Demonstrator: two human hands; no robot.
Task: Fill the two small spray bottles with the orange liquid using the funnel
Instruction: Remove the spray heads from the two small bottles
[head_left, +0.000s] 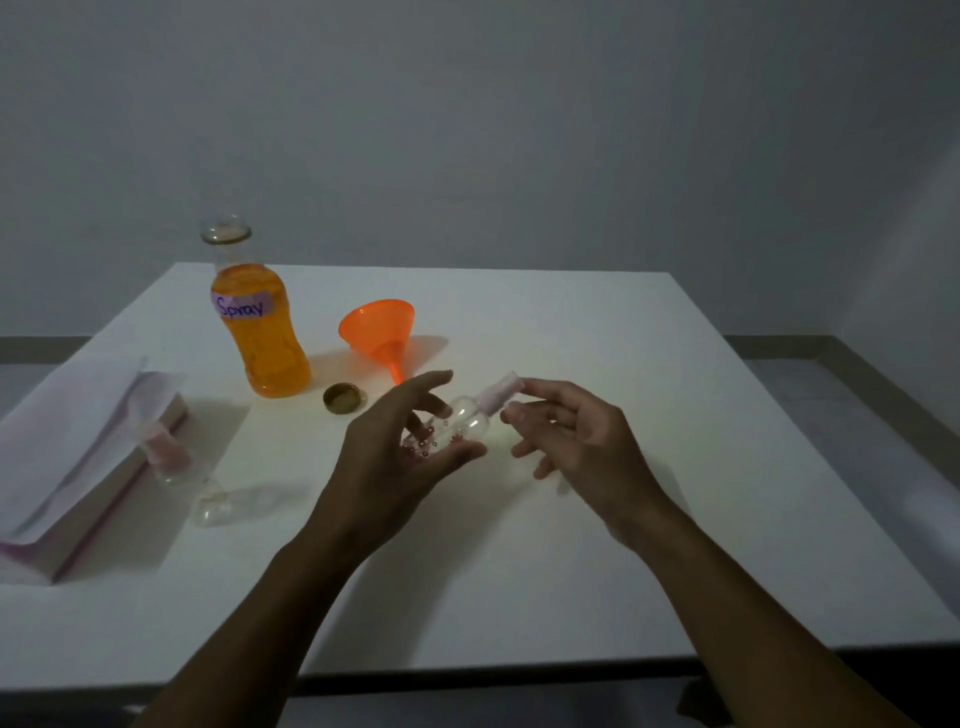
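My left hand (400, 457) cradles a small clear spray bottle (462, 423) with red dots, tilted toward the right. The fingertips of my right hand (561, 431) pinch its pale pink spray cap (501, 387). A tall open bottle of orange liquid (260, 332), labelled "Spray", stands at the back left. An orange funnel (382, 330) lies on its side just right of it. A second small clear bottle (218, 504) lies on the table at the left, and a pink spray top (166, 449) stands near it.
A gold bottle cap (343, 397) lies upside down in front of the orange bottle. A book with white paper on it (78, 447) sits at the left edge. The white table (571, 545) ends in a dark front edge.
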